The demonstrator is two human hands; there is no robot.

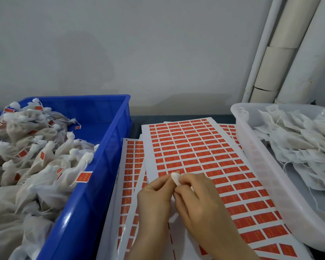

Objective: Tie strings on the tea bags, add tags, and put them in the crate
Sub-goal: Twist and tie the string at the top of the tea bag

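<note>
— Grey wall (158, 53) behind, dark tabletop (176, 117) below, and both hands meet over the sheet of red tags (195, 147) in the middle.
— How are they set?
— Left hand (154, 199) curled, knuckles up, thumb and forefinger pinching a tea bag (175, 178); only its small white tip shows. Right hand (201, 201) pressed close against it, fingers bent, pinching the same tip.
— And the rest?
— Blue crate (101, 175) on the left, heaped with tagged bags (26, 156). White tray (266, 181) on the right, holding untagged bags (298, 139).

left: blue crate (105, 166) wall; right: white basket (270, 184) wall; between: sticker sheets (195, 147) open
</note>
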